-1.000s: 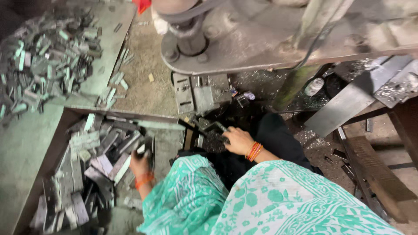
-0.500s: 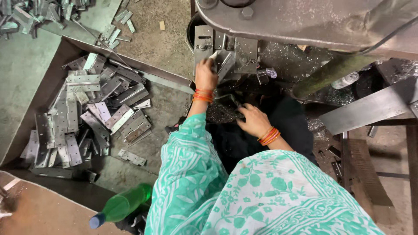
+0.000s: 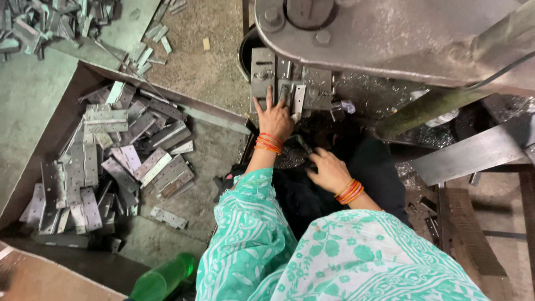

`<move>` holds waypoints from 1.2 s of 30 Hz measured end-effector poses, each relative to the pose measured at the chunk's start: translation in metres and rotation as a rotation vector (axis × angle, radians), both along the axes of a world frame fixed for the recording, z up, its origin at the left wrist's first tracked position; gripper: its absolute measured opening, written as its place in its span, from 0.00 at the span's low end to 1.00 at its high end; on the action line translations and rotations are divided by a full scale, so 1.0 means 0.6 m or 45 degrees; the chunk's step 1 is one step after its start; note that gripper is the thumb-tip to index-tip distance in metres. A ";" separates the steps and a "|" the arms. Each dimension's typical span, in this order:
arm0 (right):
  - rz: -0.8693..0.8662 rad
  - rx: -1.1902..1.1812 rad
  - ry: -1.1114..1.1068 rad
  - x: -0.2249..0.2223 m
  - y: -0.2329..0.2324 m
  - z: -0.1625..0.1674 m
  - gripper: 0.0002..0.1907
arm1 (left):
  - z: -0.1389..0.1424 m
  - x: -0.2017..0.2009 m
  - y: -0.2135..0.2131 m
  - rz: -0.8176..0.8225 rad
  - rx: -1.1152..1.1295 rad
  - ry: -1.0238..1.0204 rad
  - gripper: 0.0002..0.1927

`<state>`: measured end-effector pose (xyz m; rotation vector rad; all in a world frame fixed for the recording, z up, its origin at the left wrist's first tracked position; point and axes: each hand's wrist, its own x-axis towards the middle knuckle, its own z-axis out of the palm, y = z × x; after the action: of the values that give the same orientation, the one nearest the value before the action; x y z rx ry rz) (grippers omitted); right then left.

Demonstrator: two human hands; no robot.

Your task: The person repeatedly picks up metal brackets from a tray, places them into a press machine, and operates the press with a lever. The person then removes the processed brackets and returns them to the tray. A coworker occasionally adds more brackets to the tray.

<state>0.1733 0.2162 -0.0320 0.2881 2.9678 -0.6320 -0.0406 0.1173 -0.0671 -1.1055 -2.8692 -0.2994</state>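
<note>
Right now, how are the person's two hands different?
The left hand reaches forward, fingers spread flat on the metal plates under the press; the right hand stays back near the lap, fingers curled downward over dark scraps. The left hand sits higher in the view, at the machine; the right hand sits lower, away from it. Both wear orange bangles and come out of green patterned sleeves.

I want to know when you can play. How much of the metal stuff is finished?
Done: I cannot tell which pieces are finished. In hand: the left hand lies flat on a hinge plate on the press bed, while the right hand rests on dark scrap lower down. Left: a big pile of hinges fills the tray, and more lie on the floor.
</note>
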 end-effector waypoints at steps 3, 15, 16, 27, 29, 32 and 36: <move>0.004 0.013 -0.056 -0.007 -0.003 0.002 0.26 | -0.009 -0.016 0.020 0.055 -0.038 0.110 0.18; -0.048 0.130 0.245 -0.013 -0.031 0.023 0.30 | 0.022 -0.038 0.019 0.094 -0.124 -0.086 0.27; -0.030 0.124 0.246 -0.012 -0.033 0.024 0.30 | 0.023 -0.040 0.018 0.093 -0.098 -0.065 0.29; 0.045 -0.026 0.624 -0.026 -0.042 0.035 0.18 | 0.010 -0.046 0.000 0.060 -0.004 -0.051 0.37; 0.076 -0.083 0.783 -0.024 -0.042 0.040 0.14 | 0.013 -0.050 -0.005 0.038 0.012 -0.086 0.43; 0.059 -0.130 0.881 -0.021 -0.042 0.046 0.12 | 0.020 -0.059 -0.015 -0.043 -0.149 -0.245 0.43; 0.075 -0.209 0.921 -0.021 -0.040 0.050 0.11 | 0.024 -0.067 -0.018 -0.078 -0.142 -0.205 0.46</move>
<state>0.1606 0.1921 -0.0022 -0.0658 3.5308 -1.1775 -0.0807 0.1065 -0.0527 -1.2446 -3.0302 -0.2450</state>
